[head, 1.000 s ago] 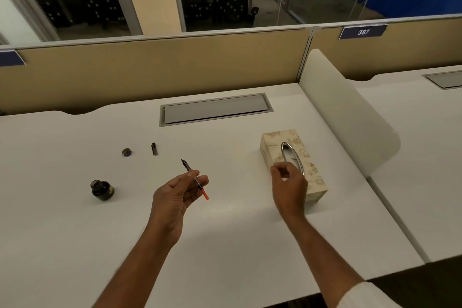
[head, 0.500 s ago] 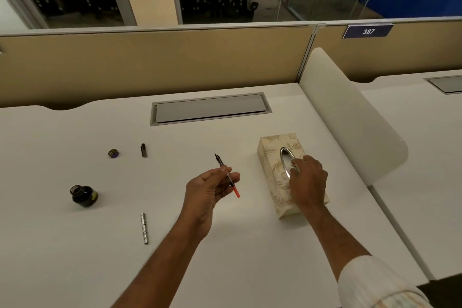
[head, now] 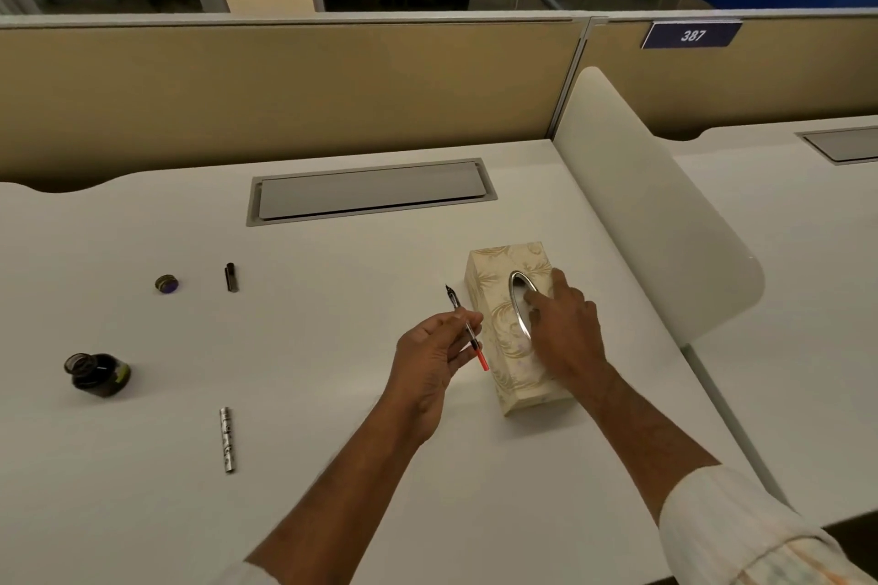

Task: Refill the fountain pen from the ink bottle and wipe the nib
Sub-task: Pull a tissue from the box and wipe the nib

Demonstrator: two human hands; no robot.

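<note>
The left hand (head: 434, 359) is pinching the pen (head: 466, 329), nib pointing away, just beside the tissue box (head: 515, 328). The right hand (head: 565, 328) is lying spread on the box, fingertips at its slot, gripping nothing. The uncapped ink bottle (head: 97, 374) is sitting far left on the counter (head: 332, 466).

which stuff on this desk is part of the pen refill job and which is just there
Job:
- pen section with nib, in left hand
- ink bottle, open
- bottle cap
- silver barrel
- small dark pen part
- tissue box, under right hand

Just there:
- cable hatch
- white divider
- 387 sign
</note>
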